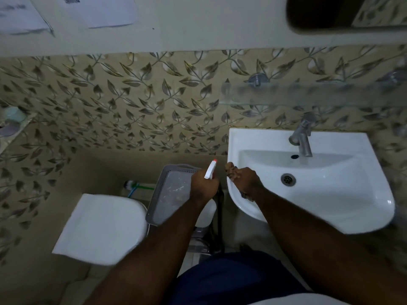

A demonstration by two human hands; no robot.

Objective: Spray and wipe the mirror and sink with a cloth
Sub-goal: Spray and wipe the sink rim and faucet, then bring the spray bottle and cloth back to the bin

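Nearest the camera, two bare forearms reach forward over dark trousers. The left hand (203, 186) has its grip wrapped round the neck of a white spray bottle (210, 170), whose nozzle with a red tip points up and away toward the wall; the bottle's rounded body shows below the wrist. Held upright like that, it looks ready to be aimed rather than parked. The right hand (244, 180) sits at the left rim of the white sink (330, 194), fingers curled narrow at the edge. Something dark shows at the fingertips, but it is too dim and blurred to tell whether that is the cloth or just the fingers, so what this grip holds I cannot tell. The hand seems to be steadying at the rim or starting a wipe there.

Just left of the hands, a grey tray (154, 199) with a perforated border rests on a dark stand between sink and toilet (103, 227); its floor looks bare apart from pale smears. The toilet lid is down. Behind it a brush with a green handle (141, 186) lies along a ledge.

The sink basin is empty, drain (288, 179) open, a metal tap (302, 137) at the back. Above runs a frosted glass shelf (308, 93) with nothing clearly on it. Farthest up, at the top right corner, sits the mirror (319, 12), well apart from both hands. By my reading neither surface shows spray or suds yet, so the job seems at its start
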